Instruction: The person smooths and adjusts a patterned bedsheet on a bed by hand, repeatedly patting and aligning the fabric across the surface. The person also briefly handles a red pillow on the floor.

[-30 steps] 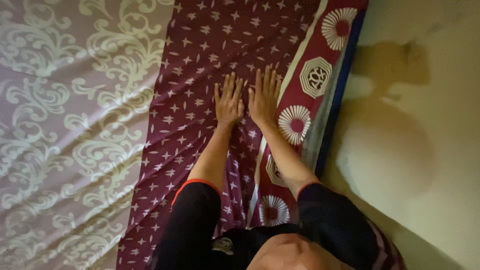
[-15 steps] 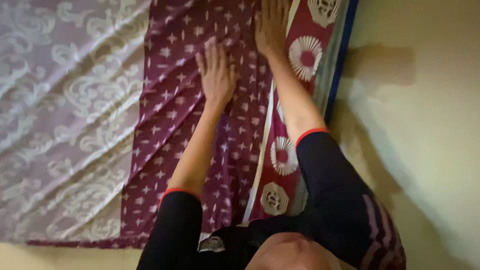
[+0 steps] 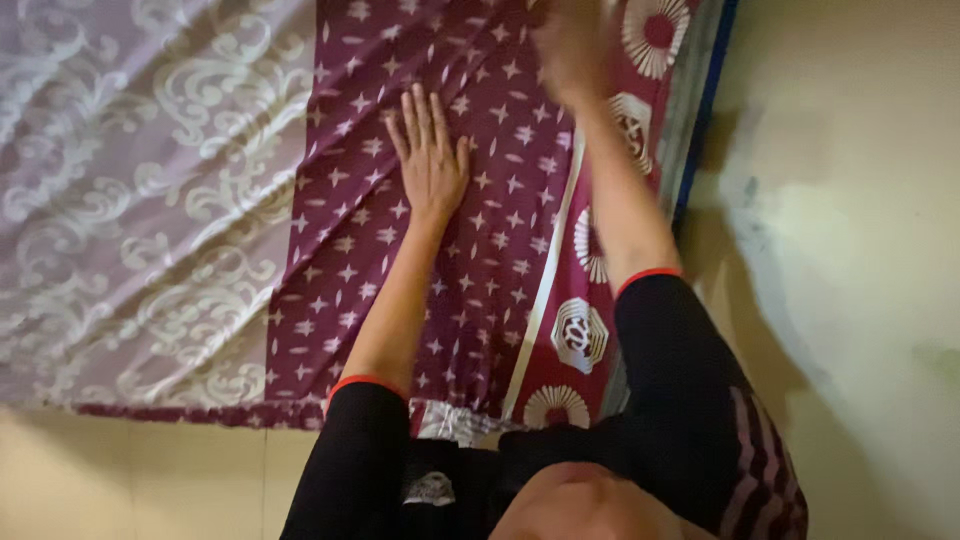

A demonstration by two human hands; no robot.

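Maroon star-printed cotton cloth (image 3: 450, 200) lies flat on the floor, left hand (image 3: 430, 155) spread and pressing it; right hand (image 3: 570, 45), blurred farther off, best sweeps outward evenly toward the medallion border (image 3: 610, 230).

Pale cream floor (image 3: 850, 250) showing along the right and bottom edges, dim warm light falling, soft shadows lying across it

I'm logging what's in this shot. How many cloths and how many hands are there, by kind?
Maroon star-print cloth: 1
Pale mauve scroll-pattern cloth: 1
Hands, left hand flat on the maroon cloth, right hand blurred: 2
Total: 4
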